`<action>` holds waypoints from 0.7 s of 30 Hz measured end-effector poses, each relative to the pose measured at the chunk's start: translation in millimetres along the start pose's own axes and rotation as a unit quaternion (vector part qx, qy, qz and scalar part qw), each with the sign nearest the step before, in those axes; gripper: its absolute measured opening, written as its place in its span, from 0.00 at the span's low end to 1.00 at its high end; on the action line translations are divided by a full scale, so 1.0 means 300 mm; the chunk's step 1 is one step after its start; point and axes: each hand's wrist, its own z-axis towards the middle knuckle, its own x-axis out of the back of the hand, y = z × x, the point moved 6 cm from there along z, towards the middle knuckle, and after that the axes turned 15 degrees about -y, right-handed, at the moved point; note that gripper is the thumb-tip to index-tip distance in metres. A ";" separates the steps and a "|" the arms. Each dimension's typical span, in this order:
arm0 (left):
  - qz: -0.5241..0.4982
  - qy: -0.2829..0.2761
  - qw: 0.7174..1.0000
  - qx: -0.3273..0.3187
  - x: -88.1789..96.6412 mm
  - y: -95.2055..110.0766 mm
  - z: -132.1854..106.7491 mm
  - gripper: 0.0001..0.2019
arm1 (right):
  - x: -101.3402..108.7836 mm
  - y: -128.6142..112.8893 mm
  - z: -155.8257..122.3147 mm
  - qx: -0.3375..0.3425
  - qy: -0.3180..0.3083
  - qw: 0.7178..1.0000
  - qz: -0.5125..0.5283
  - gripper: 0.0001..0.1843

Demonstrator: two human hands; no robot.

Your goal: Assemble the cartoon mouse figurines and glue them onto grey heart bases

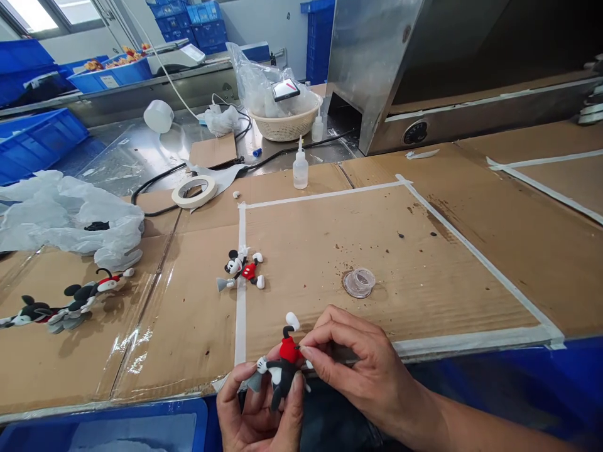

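Near the table's front edge, my left hand (261, 408) holds a mouse figurine (288, 358) upside down. Its red shorts and one white shoe point up, and its black back faces me. The thumb and fingers of my right hand (355, 364) are pinched together at the back of the red shorts. A tiny dark piece (298, 347) shows at those fingertips; its full shape is hidden. Beyond my left hand, another mouse figurine (245, 270) in red shorts lies on the cardboard with a grey cone-shaped part. A small clear round cup (362, 282) stands past my right hand.
More mouse figurines (75, 304) lie at left beside a crumpled plastic bag (70, 213). Behind are a tape roll (195, 191), a dropper bottle (300, 168) and a basket (285, 125). A metal booth (372, 69) stands at back right. A blue bin (200, 424) sits below the front edge.
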 end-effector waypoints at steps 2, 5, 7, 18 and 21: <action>0.004 0.005 1.000 -0.001 0.000 0.000 -0.001 0.33 | -0.001 0.003 0.001 -0.002 -0.001 1.000 -0.002 0.06; 0.003 0.005 1.000 -0.012 -0.003 0.003 -0.001 0.32 | -0.002 0.006 0.003 -0.004 -0.001 1.000 -0.001 0.06; 0.001 0.006 1.000 -0.024 -0.003 0.006 -0.002 0.31 | -0.002 0.005 0.003 -0.002 -0.002 1.000 -0.002 0.06; 0.004 0.011 0.999 -0.042 -0.006 0.018 -0.002 0.29 | 0.007 -0.011 0.004 0.002 -0.003 1.000 0.001 0.07; 0.011 -0.001 0.999 -0.039 -0.006 0.016 0.000 0.29 | 0.010 -0.017 0.005 0.004 0.001 1.000 -0.002 0.07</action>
